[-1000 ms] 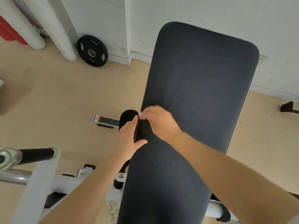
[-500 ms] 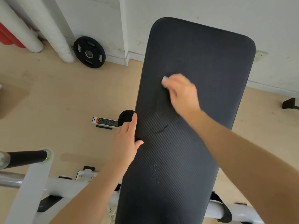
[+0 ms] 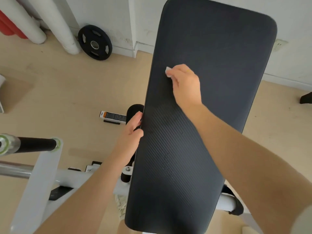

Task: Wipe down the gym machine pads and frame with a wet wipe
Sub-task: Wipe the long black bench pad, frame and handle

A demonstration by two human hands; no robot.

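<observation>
right hand (image 3: 186,85): fingers curled round wet wipe (image 3: 168,71), on pad (image 3: 211,48)
left hand (image 3: 130,132): grips pad's edge
floor: weight plate (image 3: 95,42) against wall, small box (image 3: 112,116) beside pad

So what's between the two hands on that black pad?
Only bare pad. In the head view, nothing lies on the ribbed stretch between the left hand, gripping the pad's edge, and the right hand holding the white wipe.

Head view, steeply down, close above pad (image 3: 211,115)

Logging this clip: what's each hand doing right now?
Left hand: grips the pad at its left edge.
Right hand: holds the wipe against the pad.
</observation>
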